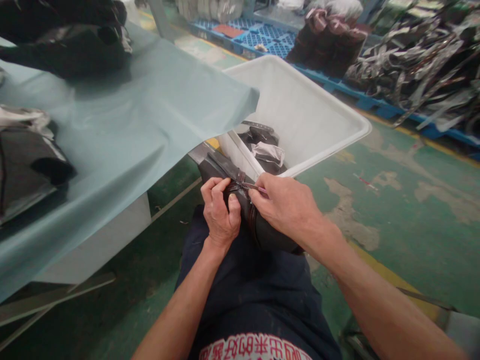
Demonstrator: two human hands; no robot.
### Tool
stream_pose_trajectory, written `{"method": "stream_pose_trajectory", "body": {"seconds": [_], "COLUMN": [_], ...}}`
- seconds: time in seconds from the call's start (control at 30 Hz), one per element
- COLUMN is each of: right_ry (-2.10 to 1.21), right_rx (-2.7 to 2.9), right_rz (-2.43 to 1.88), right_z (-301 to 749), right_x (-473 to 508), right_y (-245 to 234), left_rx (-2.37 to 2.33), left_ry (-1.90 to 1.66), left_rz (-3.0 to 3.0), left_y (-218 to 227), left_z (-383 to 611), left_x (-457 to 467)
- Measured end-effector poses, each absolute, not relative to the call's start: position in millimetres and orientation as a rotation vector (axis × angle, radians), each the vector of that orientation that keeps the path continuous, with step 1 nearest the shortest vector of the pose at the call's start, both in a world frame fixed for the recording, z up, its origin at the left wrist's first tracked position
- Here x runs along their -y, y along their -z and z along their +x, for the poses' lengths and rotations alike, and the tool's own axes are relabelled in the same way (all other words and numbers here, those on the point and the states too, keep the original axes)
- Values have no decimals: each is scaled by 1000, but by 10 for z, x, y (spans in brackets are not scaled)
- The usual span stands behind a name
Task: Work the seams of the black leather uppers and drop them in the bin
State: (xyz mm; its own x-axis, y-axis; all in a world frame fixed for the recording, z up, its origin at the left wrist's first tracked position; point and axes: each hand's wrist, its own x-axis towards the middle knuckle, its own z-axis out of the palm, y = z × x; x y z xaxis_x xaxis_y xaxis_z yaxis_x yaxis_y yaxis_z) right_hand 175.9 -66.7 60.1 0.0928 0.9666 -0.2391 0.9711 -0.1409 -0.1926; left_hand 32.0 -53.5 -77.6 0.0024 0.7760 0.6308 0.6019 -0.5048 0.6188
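Observation:
A dark leather piece (275,232) with brown-edged seams lies across my lap, its exact kind unclear. My left hand (222,207) is closed, pinching a gathered fold of it. From the other side, my right hand (287,202) grips a small pointed metal tool (252,186) with a purplish handle. The tool's tip touches the leather at the seam, close to my left fingertips. Most of the tool's handle is hidden inside my right hand.
A large white bin (318,117) holding dark and pale pieces stands just ahead. On the left is a table under a pale blue-green sheet (150,105), with dark bags (33,165) on it. Blue pallets (270,40) carry bundles (322,45) and tangled straps (423,70) farther off.

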Motion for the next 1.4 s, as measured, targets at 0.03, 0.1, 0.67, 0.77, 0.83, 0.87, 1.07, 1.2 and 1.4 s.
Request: {"method": "stream_pose_trajectory", "body": {"seconds": [0.03,0.1,0.67,0.77,0.83,0.87,1.07,1.2,1.4], "right_ry": [492,505,746,793,825,839,866,841,810], "right_rx": [-2060,-2082,-2104,-2095,-2091,-2088,-2108,-2124,-2130], "right_rz": [2313,2315,2417,2432,2434,2435,2435,2447,2435], "right_z": [1766,1781,1815,1839,1851,1855,1871,1875,1872], "right_x": [670,676,686,689,684,681,665,664,686], "right_y": [-594,-582,-550,-527,-522,-521,-490,-464,-475], "left_rx": [-1459,-1450,-1672,-1698,-1705,-1707,-1704,-1656,-1648], "left_ry": [-1518,-1522,-1521,-1495,-1470,-1457,-1428,-1428,-1424], "left_rz": [2097,2101,1925,1902,1862,1844,1830,1871,1900], "left_y": [777,771,523,465,424,408,405,431,431], "left_z": [320,318,432,427,429,430,421,400,376], "left_x": [533,531,453,441,439,439,446,454,446]}}
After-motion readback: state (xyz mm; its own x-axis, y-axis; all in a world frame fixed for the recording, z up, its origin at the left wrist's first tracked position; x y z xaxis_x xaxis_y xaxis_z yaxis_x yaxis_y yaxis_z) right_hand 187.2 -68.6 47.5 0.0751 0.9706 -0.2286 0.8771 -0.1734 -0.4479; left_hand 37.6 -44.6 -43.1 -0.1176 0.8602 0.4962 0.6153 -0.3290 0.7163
